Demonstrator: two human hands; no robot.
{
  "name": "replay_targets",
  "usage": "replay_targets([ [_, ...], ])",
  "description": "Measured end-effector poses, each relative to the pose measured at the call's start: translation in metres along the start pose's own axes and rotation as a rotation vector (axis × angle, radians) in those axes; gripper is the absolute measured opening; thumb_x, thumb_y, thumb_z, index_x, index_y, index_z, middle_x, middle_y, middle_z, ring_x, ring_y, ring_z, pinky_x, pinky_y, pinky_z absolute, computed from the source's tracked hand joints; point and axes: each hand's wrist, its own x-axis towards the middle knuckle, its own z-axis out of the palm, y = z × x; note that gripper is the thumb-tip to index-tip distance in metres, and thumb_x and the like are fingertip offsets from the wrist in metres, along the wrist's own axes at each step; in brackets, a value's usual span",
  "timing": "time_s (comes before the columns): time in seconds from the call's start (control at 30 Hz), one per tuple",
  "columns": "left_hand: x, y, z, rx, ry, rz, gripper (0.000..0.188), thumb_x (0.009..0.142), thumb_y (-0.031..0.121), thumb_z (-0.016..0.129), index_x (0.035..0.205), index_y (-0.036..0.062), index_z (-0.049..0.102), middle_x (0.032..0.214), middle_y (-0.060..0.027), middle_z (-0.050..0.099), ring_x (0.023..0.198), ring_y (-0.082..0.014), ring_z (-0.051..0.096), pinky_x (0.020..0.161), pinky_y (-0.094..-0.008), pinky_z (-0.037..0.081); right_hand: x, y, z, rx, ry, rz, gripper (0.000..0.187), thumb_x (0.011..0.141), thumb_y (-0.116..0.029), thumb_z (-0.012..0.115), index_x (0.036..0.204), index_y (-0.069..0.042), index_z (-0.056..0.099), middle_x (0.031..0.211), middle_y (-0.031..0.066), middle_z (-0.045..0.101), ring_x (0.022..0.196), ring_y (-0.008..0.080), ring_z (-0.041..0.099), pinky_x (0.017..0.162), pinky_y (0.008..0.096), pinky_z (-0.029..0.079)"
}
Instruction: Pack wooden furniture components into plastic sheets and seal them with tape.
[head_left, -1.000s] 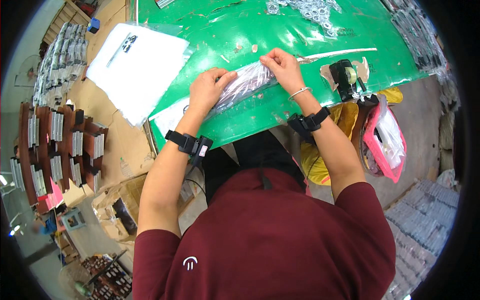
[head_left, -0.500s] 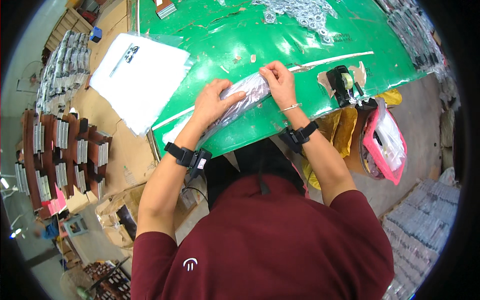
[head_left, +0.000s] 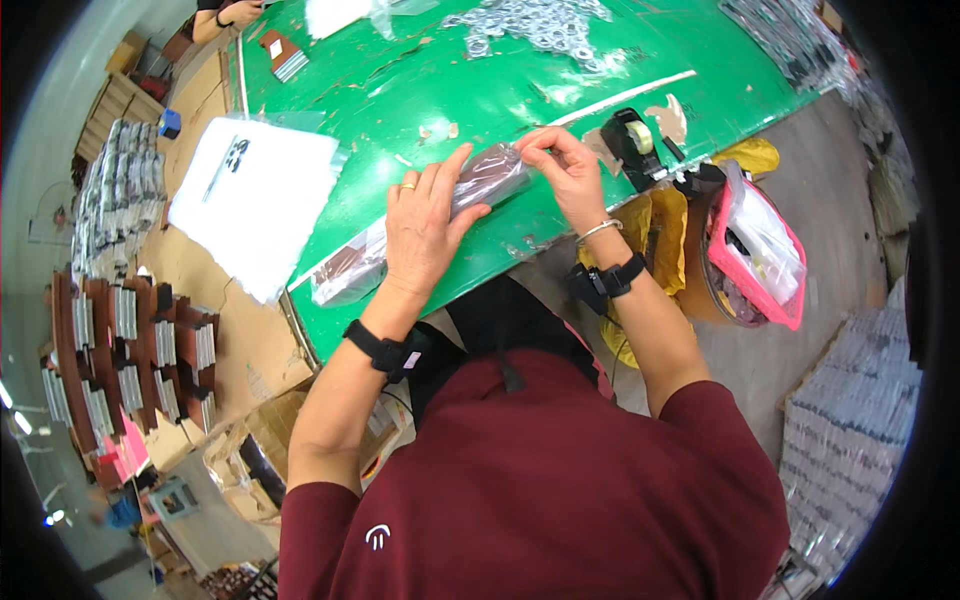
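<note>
Beyond your hands, bare green table [head_left: 420,90] lies open. A tape dispenser [head_left: 632,145] blocks the right; metal rings [head_left: 545,25] crowd the far edge.
</note>
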Motion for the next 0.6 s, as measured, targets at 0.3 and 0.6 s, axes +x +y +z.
replay_targets([
  [0.3, 0.002, 0.017, 0.035, 0.067, -0.019, 0.000, 0.056, 0.084, 0.034, 0.075, 0.134, 0.0142, 0.061, 0.113, -0.0054, 0.064, 0.099, -0.0269, 0.058, 0.084, -0.0394, 0.044, -0.008, 0.035, -0.034, -0.009, 0.003, 0.204, 0.008, 0.093, -0.007, 0.070, 0.091, 0.000, 0.066, 0.095, 0.0050, 0.072, 0.087, 0.0079, 0.064, 0.080, 0.0232, 0.052],
  [0.6, 0.010, 0.024, 0.036, -0.049, -0.028, -0.079, 0.032, 0.086, 0.026, 0.073, 0.116, 0.0155, 0.073, 0.114, -0.0053, 0.064, 0.098, -0.0278, 0.061, 0.081, -0.0398, 0.050, -0.012, 0.033, -0.029, 0.004, 0.069, 0.187, 0.006, 0.093, -0.005, 0.069, 0.091, 0.001, 0.065, 0.094, 0.0053, 0.072, 0.088, 0.0086, 0.065, 0.081, 0.0235, 0.053],
])
